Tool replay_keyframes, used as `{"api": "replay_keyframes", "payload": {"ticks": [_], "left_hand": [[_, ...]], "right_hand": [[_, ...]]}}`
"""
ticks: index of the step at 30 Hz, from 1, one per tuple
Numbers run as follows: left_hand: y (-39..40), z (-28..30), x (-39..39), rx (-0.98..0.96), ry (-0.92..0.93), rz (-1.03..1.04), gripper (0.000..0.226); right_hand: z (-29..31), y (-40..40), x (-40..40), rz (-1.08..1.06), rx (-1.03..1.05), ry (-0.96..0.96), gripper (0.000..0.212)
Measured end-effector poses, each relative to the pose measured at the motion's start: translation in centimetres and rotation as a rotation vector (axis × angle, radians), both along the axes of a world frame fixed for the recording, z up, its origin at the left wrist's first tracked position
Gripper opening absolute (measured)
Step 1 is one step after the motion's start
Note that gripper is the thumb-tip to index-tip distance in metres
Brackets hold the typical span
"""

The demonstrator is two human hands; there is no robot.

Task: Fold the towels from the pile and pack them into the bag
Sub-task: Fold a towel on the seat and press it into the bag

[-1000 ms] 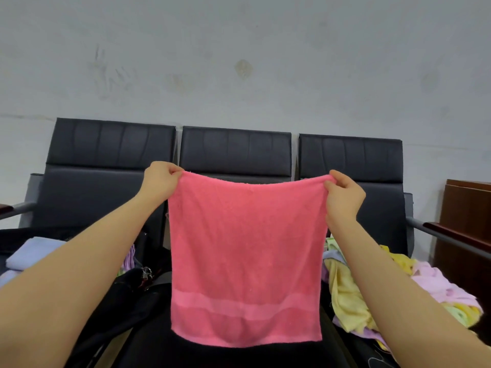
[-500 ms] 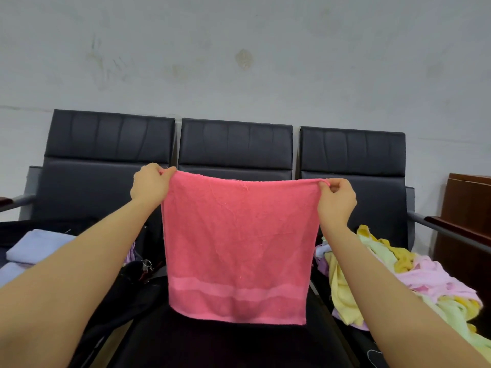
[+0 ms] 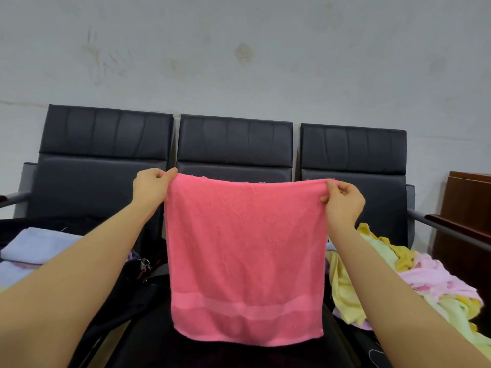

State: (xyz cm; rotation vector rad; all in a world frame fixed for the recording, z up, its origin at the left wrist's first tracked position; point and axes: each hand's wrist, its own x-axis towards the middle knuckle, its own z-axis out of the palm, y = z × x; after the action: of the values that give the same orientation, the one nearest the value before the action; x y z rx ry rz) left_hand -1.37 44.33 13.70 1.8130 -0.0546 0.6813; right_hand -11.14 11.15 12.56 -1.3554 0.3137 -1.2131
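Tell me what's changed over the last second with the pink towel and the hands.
Very little. Both hands lowered the pink towel slightly toward the middle seat, keeping it spread flat. The left hand and right hand still pinch its top corners; nothing was let go or picked up. The unfolded pile on the right and the folded lavender towels on the left lie as before.

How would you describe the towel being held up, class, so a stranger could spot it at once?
Find the row of three black chairs against the grey wall. Before the middle one, the left hand and right hand pinch the pink towel by its top corners. Unlike the crumpled pale towel pile, it hangs flat.
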Motion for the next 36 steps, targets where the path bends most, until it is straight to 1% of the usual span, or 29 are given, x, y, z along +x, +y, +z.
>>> {"api": "replay_keyframes", "payload": {"ticks": [3,7,9,11,13,16,18,20,23,28,32,34,36], "left_hand": [[-0.4,-2.0,2.0,0.017,0.021,0.015,0.042],[-1.8,-4.1,5.1,-0.018,0.057,0.031,0.038],[-2.8,-4.8,6.9,-0.095,0.070,-0.018,0.033],[-3.7,-5.0,8.7,-0.166,0.063,-0.060,0.031],[-4.6,-4.5,10.2,-0.223,0.036,-0.077,0.030],[-5.7,-3.1,11.3,-0.292,-0.058,-0.045,0.030],[-6.1,-2.7,11.1,-0.308,-0.106,0.000,0.028],[-6.2,-3.1,10.6,-0.326,-0.155,0.034,0.029],[-6.2,-5.2,9.0,-0.327,-0.185,0.035,0.031],[-5.9,-10.1,4.9,-0.216,-0.119,0.080,0.031],[-5.6,-14.4,1.2,0.014,0.003,0.182,0.031],[-5.1,-16.9,0.4,0.127,0.060,0.208,0.033],[-4.6,-19.2,0.0,0.240,0.097,0.231,0.034]], "right_hand": [[-1.3,-0.7,1.4,-0.023,-0.045,0.054,0.014],[-2.8,-1.4,4.3,-0.024,-0.097,0.088,0.007],[-3.3,-1.9,5.9,0.005,-0.107,0.090,0.017],[-3.2,-2.3,7.6,0.027,-0.109,0.101,0.021],[-2.6,-2.8,8.9,0.026,-0.141,0.088,0.019],[-1.5,-3.3,10.0,0.021,-0.200,0.060,0.009],[-1.2,-3.1,10.2,0.042,-0.206,0.036,0.013],[-1.4,-2.9,9.8,0.050,-0.214,0.018,0.018],[-3.0,-2.5,8.3,0.057,-0.177,0.012,0.009],[-7.0,-1.4,5.2,0.009,-0.151,0.119,0.004],[-11.2,-1.0,3.2,-0.048,-0.173,0.266,0.005],[-13.7,-1.3,2.4,-0.095,-0.224,0.315,0.009],[-15.6,-1.4,1.7,-0.094,-0.259,0.386,0.015]]}}
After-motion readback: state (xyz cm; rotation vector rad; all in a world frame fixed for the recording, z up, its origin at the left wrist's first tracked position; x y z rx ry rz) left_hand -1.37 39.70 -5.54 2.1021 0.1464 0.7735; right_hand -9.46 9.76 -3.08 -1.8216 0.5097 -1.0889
